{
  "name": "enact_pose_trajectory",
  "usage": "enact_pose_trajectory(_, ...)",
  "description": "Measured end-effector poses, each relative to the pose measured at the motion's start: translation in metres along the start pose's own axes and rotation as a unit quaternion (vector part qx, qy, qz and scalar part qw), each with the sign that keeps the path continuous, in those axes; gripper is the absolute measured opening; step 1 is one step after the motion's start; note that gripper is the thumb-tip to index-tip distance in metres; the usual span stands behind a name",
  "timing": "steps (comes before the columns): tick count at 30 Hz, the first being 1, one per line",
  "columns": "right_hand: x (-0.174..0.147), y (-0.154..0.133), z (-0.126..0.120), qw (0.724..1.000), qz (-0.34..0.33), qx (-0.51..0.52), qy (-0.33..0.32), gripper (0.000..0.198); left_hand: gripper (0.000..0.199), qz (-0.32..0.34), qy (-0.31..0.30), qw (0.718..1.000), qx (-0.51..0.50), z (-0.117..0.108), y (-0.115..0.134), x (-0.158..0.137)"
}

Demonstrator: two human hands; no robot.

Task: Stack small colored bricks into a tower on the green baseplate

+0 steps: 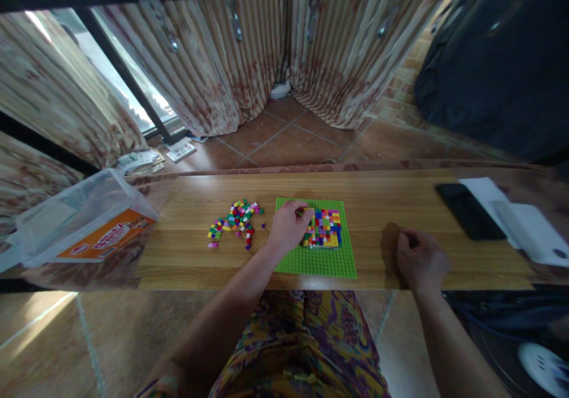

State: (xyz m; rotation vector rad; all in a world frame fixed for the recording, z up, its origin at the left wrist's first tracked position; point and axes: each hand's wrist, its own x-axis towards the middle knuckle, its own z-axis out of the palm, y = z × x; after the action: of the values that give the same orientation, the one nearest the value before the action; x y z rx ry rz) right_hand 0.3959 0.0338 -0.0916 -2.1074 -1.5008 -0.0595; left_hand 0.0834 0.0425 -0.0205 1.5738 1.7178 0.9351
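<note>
Left hand point(287, 227) pinches a brick at the mosaic point(323, 228) on the green baseplate point(320, 261); right hand point(420, 260) rests fisted on the table point(200, 267) beside it.

Left hand point(288, 226) fingertips' hold unclear

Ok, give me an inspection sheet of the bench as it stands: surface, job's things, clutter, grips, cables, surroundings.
Surface: wooden table, light grain.
Job's things: green baseplate carrying a patch of coloured bricks; loose bricks piled to its left.
Clutter: plastic box at left; black phone and white papers at right.
Grips: left hand on the patch's left edge; right hand closed, resting on the table.
Cables: nothing seen.
Surroundings: curtains, tiled floor.
</note>
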Motion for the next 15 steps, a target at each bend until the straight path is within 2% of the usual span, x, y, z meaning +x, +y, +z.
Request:
enact_pose_trajectory(7, -0.0010, -0.0021, -0.0019, 1.000, 0.001, -0.007, -0.003, 0.037, 0.016, 0.021, 0.025, 0.999, -0.003, 0.0064, -0.0044, -0.0034)
enact_pose_trajectory(15, 0.0003, 0.0005, 0.0001, 1.000, 0.020, -0.017, -0.011, 0.035, 0.015, 0.019, 0.025, 0.999, -0.027, 0.0102, -0.0072, -0.0044)
